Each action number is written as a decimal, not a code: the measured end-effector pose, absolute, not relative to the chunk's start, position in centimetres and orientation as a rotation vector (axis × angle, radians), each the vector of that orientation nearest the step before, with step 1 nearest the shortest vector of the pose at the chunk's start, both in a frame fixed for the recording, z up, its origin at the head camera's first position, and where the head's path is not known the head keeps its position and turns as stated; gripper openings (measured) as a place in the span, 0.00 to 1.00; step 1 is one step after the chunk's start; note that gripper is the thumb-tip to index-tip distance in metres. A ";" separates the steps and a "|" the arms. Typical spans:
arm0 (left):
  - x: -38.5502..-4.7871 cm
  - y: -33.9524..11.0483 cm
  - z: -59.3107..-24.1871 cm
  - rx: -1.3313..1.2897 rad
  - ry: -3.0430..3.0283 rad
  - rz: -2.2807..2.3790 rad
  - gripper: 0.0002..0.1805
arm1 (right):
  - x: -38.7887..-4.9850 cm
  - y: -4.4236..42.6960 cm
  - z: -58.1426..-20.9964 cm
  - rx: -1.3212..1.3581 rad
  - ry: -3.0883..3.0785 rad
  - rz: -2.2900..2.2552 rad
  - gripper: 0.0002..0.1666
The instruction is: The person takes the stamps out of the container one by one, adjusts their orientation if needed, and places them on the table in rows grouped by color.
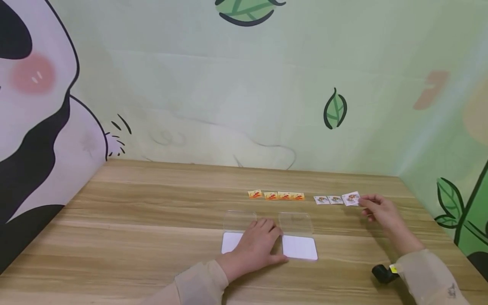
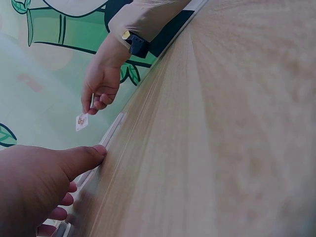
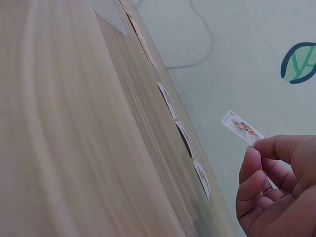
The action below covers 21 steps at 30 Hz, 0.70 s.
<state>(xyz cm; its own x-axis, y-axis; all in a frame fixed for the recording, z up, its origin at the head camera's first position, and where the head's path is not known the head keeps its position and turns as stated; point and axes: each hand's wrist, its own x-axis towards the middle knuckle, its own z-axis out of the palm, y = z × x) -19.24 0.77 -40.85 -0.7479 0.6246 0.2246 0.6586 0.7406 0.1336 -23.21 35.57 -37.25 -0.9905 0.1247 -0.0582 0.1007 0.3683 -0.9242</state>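
My right hand (image 1: 381, 212) pinches one corner of a small white stamp (image 1: 350, 198) with a coloured picture, between thumb and forefinger. In the right wrist view this stamp (image 3: 242, 126) is held above the table. Beneath it, white stamps (image 3: 184, 138) lie in a row, the last partly covered in the head view. My left hand (image 1: 255, 245) rests with relaxed fingers between two flat white cases with raised-open clear lids. It partly covers the left case (image 1: 231, 242), and its thumb touches the near edge of the right case (image 1: 300, 248).
Several orange-yellow stamps (image 1: 285, 195) lie in a row left of the white ones. Clear lids (image 1: 295, 223) extend behind the cases. A black device (image 1: 384, 274) is at my right wrist. Painted walls (image 1: 198, 106) border the wooden table (image 1: 126, 220).
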 end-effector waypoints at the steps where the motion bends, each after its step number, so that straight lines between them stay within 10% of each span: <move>1: -19.3 0.8 -40.9 -1.030 -2.775 -0.306 0.32 | -23.3 35.7 -37.2 -0.221 -2.584 1.732 0.04; 21: -19.2 0.7 -41.0 -1.032 -2.751 -0.310 0.32 | -24.6 37.2 -37.9 -0.360 -2.532 1.693 0.04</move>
